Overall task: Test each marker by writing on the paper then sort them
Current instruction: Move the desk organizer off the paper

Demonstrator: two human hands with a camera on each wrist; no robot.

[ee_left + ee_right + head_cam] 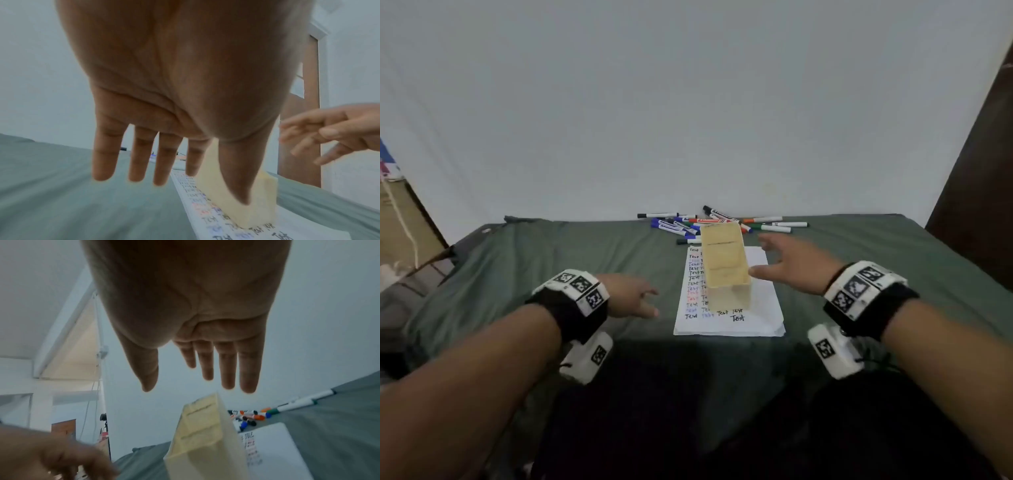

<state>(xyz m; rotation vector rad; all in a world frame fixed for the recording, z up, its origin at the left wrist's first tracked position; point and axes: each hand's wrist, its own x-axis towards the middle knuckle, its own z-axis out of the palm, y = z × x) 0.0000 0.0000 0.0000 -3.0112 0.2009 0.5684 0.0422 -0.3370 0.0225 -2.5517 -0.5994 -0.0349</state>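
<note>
A heap of markers lies at the far edge of a surface covered with green cloth, just above the middle of the head view. Their barrels are white, with caps in black, blue, red, orange and green, and they cross one another at loose angles. Just below the heap, in the centre of the frame, a white paper lies flat; its left part carries columns of the word "Test" in black, blue and red ink.

A long pale wooden box stands on the paper, its length running away from the viewer. Two thin dividers split it into three compartments, and what shows of them in the head view holds nothing.

The right hand hovers just right of the box in the centre right of the frame, fingers spread and straight, thumb pointing toward the box's near corner; whether the thumb touches the box cannot be told. It holds nothing. The left hand hovers left of the paper, in the lower centre left, fingers extended and relaxed, empty and clear of the paper.
</note>
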